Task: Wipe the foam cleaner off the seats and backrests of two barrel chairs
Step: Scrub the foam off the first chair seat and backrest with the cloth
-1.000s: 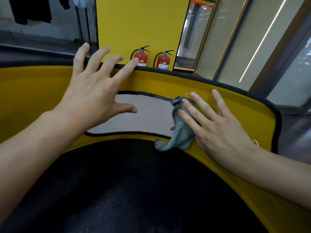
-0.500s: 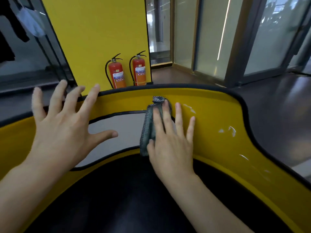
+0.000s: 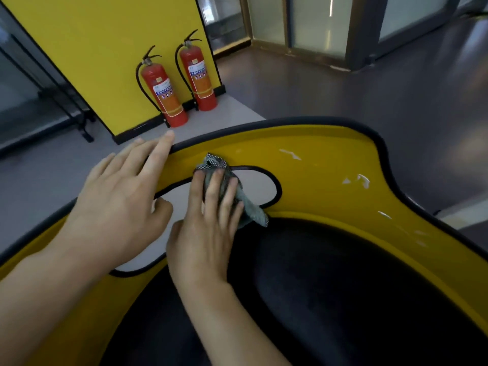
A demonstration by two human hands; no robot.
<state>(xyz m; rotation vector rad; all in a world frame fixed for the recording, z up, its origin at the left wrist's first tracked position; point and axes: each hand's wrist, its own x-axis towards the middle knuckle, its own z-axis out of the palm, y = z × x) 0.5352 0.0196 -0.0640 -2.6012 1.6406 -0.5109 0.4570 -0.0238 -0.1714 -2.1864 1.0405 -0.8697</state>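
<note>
Backrest (image 3: 330, 186): glossy yellow, black piping along rim and cut-out.
Seat (image 3: 330, 299): black.
Cloth (image 3: 245, 204): grey-green, black-and-white checked edge.
Foam (image 3: 290, 154): white streaks.
Fire extinguishers (image 3: 161, 93): red, yellow band, white labels, black hoses.
Wall panel (image 3: 105, 48): plain yellow, black base strip.
Floor (image 3: 369, 96): dark grey.

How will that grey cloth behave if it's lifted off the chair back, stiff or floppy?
Probably floppy: the cloth lies bunched and wrinkled under the right hand. Likely light, since that flat hand alone pins it to the sloping backrest. It may slide easily there; the yellow surface looks glossy.
</note>
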